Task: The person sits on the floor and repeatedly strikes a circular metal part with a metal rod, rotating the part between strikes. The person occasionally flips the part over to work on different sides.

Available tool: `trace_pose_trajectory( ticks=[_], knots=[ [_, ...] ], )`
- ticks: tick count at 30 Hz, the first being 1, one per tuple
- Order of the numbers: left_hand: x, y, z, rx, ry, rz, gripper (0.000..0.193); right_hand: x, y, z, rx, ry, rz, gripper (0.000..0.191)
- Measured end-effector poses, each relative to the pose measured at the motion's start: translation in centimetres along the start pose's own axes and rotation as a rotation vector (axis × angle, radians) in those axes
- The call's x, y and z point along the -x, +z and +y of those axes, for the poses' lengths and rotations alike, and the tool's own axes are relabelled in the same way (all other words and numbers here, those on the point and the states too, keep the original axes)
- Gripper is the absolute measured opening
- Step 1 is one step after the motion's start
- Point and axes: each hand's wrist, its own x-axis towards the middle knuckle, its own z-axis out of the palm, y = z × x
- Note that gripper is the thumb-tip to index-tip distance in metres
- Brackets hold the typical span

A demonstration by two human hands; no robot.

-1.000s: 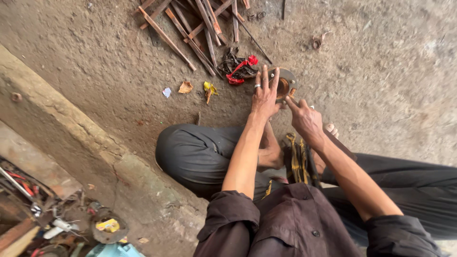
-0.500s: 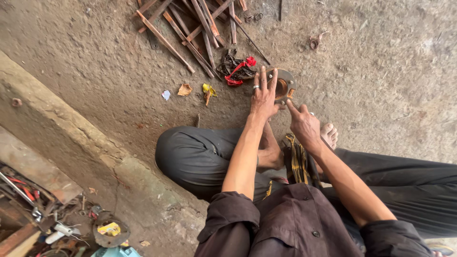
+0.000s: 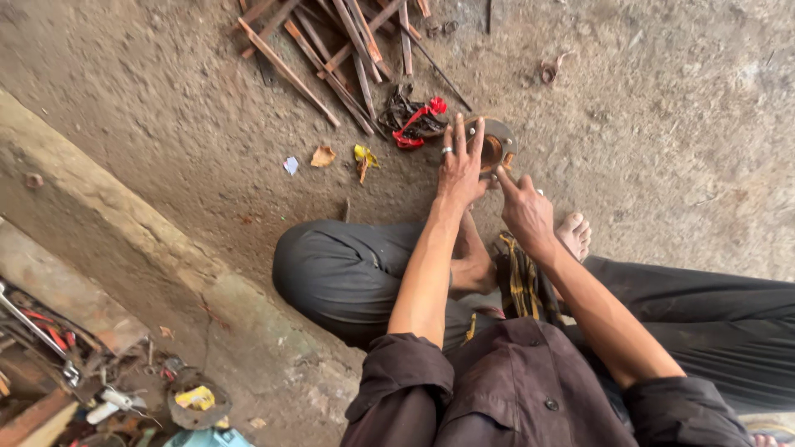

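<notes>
Left hand (image 3: 460, 170) lies flat, fingers spread, on the round metal flange (image 3: 495, 145); right hand (image 3: 523, 211) pokes its rim, gripping nothing.

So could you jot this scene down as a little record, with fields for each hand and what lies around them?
posture: seated on a dirt floor, legs folded, barefoot
left hand: fingers spread, pressed flat on a round rusty metal disc, ring on one finger
right hand: forefinger touching the disc's near edge
beyond the disc: red-and-black tangle of wire, pile of rusty metal strips
lower left: concrete kerb, clutter of tools
</notes>
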Motion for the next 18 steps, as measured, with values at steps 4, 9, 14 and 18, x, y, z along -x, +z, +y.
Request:
trace_pose_trajectory(
  ticks=[4,9,14,18],
  knots=[
    [0.0,0.0,-0.1,0.002,-0.021,-0.034,0.149,0.5,0.3,0.2,0.001,0.045,-0.045,0.055],
    [0.0,0.0,-0.1,0.002,-0.006,-0.016,0.151,1.1,1.0,0.3,0.016,0.129,-0.066,0.052],
    [-0.4,0.0,0.0,-0.028,-0.019,-0.025,0.153,1.3,1.1,0.4,-0.007,0.118,-0.024,0.049],
    [-0.1,-0.1,0.0,-0.003,-0.02,-0.031,0.152,1.7,1.2,0.5,-0.035,0.097,0.015,0.048]
  ],
)
